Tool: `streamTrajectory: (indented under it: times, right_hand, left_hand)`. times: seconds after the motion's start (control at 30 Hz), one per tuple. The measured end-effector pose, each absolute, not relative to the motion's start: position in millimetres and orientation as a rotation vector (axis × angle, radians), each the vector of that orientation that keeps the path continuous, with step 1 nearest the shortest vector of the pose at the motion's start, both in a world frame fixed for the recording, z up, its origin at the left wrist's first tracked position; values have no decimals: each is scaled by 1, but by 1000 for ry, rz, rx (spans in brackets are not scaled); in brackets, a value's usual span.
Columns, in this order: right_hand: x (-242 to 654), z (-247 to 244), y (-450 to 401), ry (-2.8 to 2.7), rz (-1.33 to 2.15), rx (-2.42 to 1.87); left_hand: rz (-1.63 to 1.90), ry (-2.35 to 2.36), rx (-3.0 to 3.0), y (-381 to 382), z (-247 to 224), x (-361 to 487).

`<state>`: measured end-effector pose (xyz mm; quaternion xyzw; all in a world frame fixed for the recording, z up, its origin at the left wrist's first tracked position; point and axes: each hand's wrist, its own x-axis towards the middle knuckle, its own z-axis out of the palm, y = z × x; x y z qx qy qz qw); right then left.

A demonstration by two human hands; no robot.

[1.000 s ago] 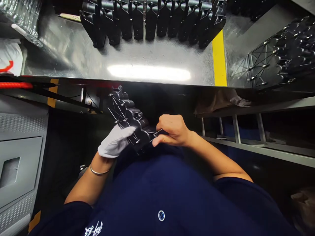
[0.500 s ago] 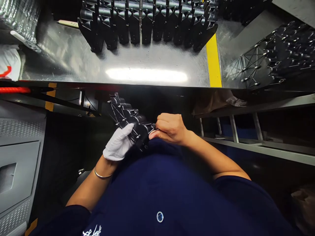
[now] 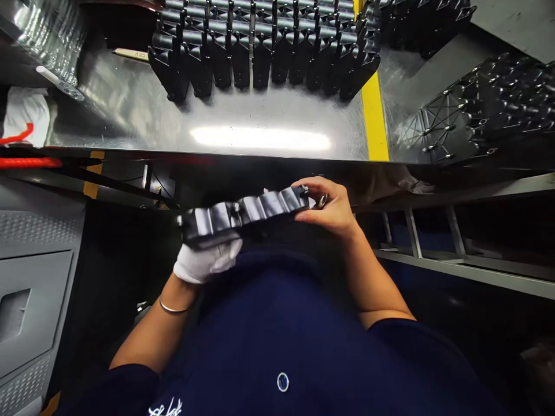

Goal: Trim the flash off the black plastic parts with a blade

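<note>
A black ribbed plastic part (image 3: pixel 260 209) is held between both hands in front of my body, its row of rounded ridges facing up, slightly blurred. My left hand (image 3: pixel 208 258), in a white glove, grips it from below at its left end. My bare right hand (image 3: pixel 332 205) has thumb and fingers closed on its right end. A small shiny metal item (image 3: pixel 321 201) shows at the right palm; what it is cannot be made out.
Rows of similar black parts (image 3: pixel 260 58) stand on the metal table (image 3: pixel 260 124). More lie on the right (image 3: pixel 507 110). Clear plastic pieces (image 3: pixel 56 40), a marker (image 3: pixel 132 54) and a white cloth (image 3: pixel 28 112) are at the left. A metal rack (image 3: pixel 459 268) stands low right.
The black part has turned from a slanted, lattice-side view to nearly level with its ridges up. My right hand has moved right and up and now spans its end.
</note>
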<state>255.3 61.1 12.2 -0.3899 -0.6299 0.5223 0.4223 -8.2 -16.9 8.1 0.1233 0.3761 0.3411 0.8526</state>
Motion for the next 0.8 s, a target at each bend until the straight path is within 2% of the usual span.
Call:
streamTrajectory:
  times: [0.13, 0.3, 0.53, 0.6, 0.7, 0.8]
  right_hand:
    - [235, 7, 49, -1379, 1247, -1189]
    - [211, 15, 38, -1579, 1435, -974]
    - [213, 19, 43, -1624, 1459, -944]
    - [210, 15, 41, -1656, 1290, -974]
    - [207, 10, 41, -1777, 858, -1079]
    - [210, 9, 46, -1942, 674, -1233]
  left_hand:
    - [1109, 889, 381, -16, 19, -2]
    - [1312, 992, 201, -14, 26, 22]
    - [1249, 972, -160, -6, 35, 33]
    - [1249, 966, -263, -4, 35, 34]
    - [1341, 989, -261, -2, 33, 31]
    - [1337, 1064, -206, -5, 31, 22]
